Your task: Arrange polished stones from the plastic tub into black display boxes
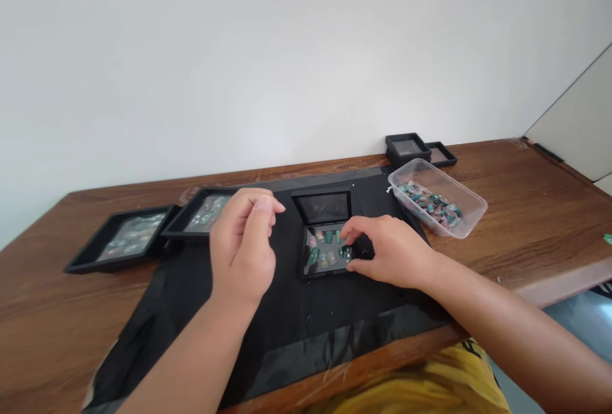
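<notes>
Left forearm (191, 344), bare, runs up to the left hand (241, 245), fingers curled closed above the black mat (291, 325); whether it holds anything, cannot tell. Right hand (394, 249) reaches into an open black hinged case (306, 264), thumb and fingers parted over small green and clear glossy pieces (329, 237); contact unclear. Step in hand looks like handling or arranging pieces; a move there calls for a light pinch and not nudging neighbours. Case lies mid-mat, its lid (327, 208) tilted up at the back edge, limiting reach from behind. Clear plastic tub (471, 202) of mixed pieces sits right, on brown wooden counter (516, 210). Two filled black cases (155, 235) left, near left hand. Mat in front gives open room; front counter edge close to the body.
</notes>
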Demonstrator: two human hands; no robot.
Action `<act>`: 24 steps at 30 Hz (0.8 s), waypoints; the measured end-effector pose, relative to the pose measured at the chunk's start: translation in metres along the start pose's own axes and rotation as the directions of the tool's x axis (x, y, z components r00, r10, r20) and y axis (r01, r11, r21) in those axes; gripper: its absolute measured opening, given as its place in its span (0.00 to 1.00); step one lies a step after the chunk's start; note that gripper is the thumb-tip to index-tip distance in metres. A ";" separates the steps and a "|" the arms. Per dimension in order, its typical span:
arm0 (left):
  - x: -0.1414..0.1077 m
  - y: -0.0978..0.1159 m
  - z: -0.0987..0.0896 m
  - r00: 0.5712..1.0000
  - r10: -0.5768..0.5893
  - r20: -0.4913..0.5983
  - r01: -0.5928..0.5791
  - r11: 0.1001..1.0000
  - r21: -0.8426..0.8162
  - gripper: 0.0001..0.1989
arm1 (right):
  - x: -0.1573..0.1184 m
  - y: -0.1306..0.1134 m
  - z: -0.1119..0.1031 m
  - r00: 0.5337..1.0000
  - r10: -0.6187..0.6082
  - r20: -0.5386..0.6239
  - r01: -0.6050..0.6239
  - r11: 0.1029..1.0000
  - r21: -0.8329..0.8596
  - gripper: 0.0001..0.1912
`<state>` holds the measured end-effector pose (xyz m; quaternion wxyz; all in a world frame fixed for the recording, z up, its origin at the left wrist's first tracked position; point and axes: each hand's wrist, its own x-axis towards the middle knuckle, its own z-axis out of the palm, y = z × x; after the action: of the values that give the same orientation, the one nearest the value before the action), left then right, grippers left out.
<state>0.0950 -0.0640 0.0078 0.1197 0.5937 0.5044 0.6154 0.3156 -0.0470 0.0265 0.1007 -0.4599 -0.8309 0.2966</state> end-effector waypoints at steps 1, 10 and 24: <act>0.000 -0.001 0.000 1.000 -0.010 0.009 0.010 1.000 -0.001 0.13 | 0.000 0.000 0.000 1.000 0.006 -0.001 -0.006 1.000 -0.006 0.21; -0.001 -0.004 0.000 0.998 -0.050 0.045 0.048 0.998 0.045 0.12 | 0.000 -0.004 0.001 1.000 0.007 -0.005 -0.007 0.997 -0.079 0.21; -0.001 -0.002 0.002 1.000 0.001 0.028 -0.003 0.997 0.071 0.14 | -0.003 -0.004 0.003 0.999 -0.034 0.001 0.034 0.992 -0.120 0.23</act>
<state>0.0961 -0.0630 0.0053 0.1050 0.6068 0.5238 0.5886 0.3129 -0.0519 0.0270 0.0785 -0.4510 -0.8549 0.2441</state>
